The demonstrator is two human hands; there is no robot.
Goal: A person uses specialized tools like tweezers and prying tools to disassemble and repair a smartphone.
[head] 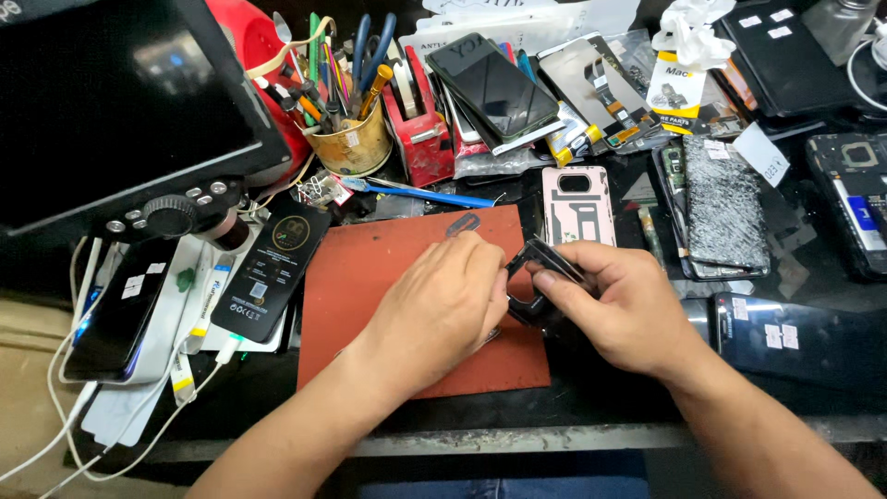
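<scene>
Bench crowded, far left to right: a dark monitor (pixel 120 102) overhangs the edge, with a black phone (pixel 120 319) on white cables below it and a black box (pixel 273 268) just beside the red-brown work mat (pixel 370 277). Behind the mat, a gold tin of tools (pixel 354 143) and a red tape dispenser (pixel 420 129). Left hand (pixel 443 310) lies over the mat, fingers curled close, tips pressed at the edge of a small black phone frame (pixel 536 277); whether it pinches a tool or only the part I cannot tell, since the knuckles hide the tips. Right hand (pixel 619 310) grips the same frame from the other side, thumb on top, fingers closed under it. The frame is held tilted at the mat's right edge, partly off it, over the dark bench. Risks, judged: the part looks thin and is loaded from both sides, so a twist between the hands could bend or crack it. A slip of the left fingertips could send it down among the clutter. Just behind lies a pink case (pixel 577 205), and to the right a cracked screen panel (pixel 725 203); its broken glass is near the right wrist and could cut if the hand swings out. A dark phone with stickers (pixel 785 337) lies near the right forearm, easy to knock.
</scene>
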